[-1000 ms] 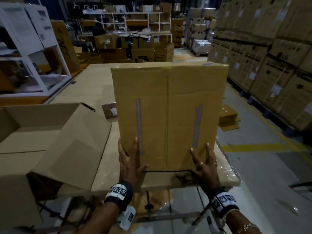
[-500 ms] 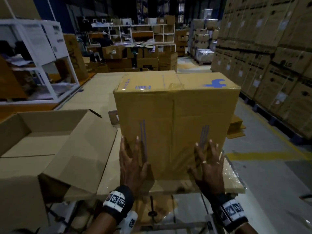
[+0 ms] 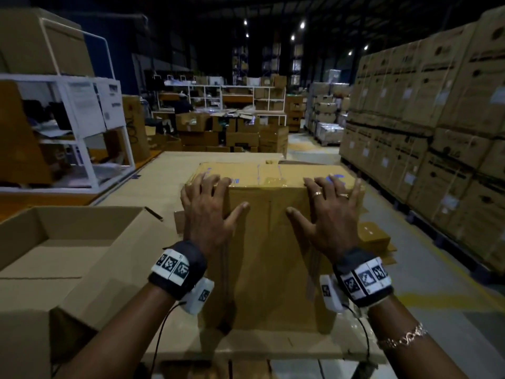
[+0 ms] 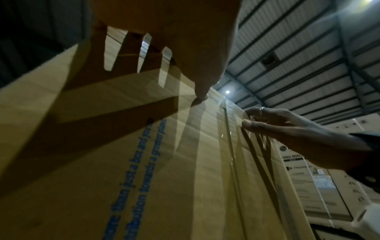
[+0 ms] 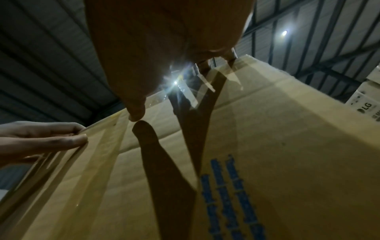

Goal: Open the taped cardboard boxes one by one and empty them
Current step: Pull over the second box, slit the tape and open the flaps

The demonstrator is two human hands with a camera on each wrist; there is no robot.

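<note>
A tall taped cardboard box (image 3: 273,255) stands upright on the table's near end, with clear tape (image 3: 270,181) along its top seam. My left hand (image 3: 216,198) hooks its fingers over the top front edge at the left, thumb on the front face. My right hand (image 3: 319,203), wearing rings, holds the same edge at the right in the same way. The left wrist view shows the box front (image 4: 185,162) with blue print and my right hand (image 4: 287,129) at the taped seam. The right wrist view shows the box (image 5: 267,146) and my left hand (image 5: 41,139).
A large open cardboard box (image 3: 68,242) lies at my left with a flap against the table (image 3: 164,173). A white shelf frame (image 3: 82,119) stands at far left. Stacked cartons (image 3: 437,119) wall the right side. A small flat box (image 3: 374,236) lies on the floor behind.
The box has settled upright so its top now shows. Both hands slid up from low on the front face to the top front edge.
</note>
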